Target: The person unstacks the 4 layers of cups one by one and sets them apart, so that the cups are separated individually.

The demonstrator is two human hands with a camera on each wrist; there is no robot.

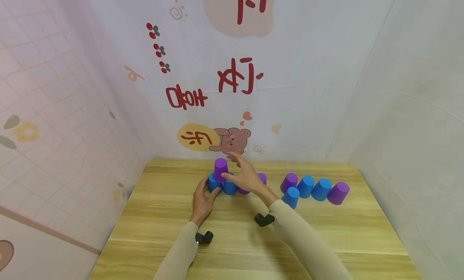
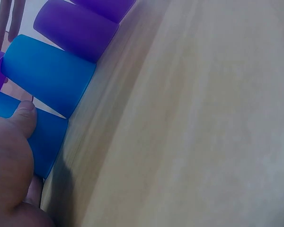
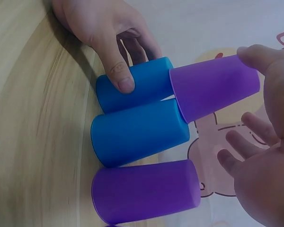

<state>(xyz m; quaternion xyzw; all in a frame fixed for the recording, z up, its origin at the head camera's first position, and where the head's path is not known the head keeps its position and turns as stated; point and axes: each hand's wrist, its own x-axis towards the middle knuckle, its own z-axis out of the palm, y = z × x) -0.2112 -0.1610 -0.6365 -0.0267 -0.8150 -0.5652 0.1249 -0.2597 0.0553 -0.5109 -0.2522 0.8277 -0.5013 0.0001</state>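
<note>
My left hand (image 1: pixel 202 202) holds the leftmost blue cup (image 1: pixel 214 184) of a row of upside-down cups, its thumb on the near side. Beside it stands a second blue cup (image 3: pixel 139 133), followed by a purple cup (image 3: pixel 144 191) and another purple cup (image 1: pixel 262 178) partly behind my right arm. One more purple cup (image 1: pixel 220 169) sits upside down on top, across the two blue cups. My right hand (image 1: pixel 249 177) is just right of this upper cup, thumb tip right at its upper edge and the other fingers spread away from it.
To the right stands a second group of upside-down cups: a purple cup (image 1: pixel 289 182), a blue cup (image 1: pixel 306 187), another blue cup (image 1: pixel 321 189) and a purple cup (image 1: pixel 338 193). A blue cup (image 1: pixel 291 198) stands in front of them. A printed cloth (image 1: pixel 308 90) hangs behind the wooden table (image 1: pixel 232 247).
</note>
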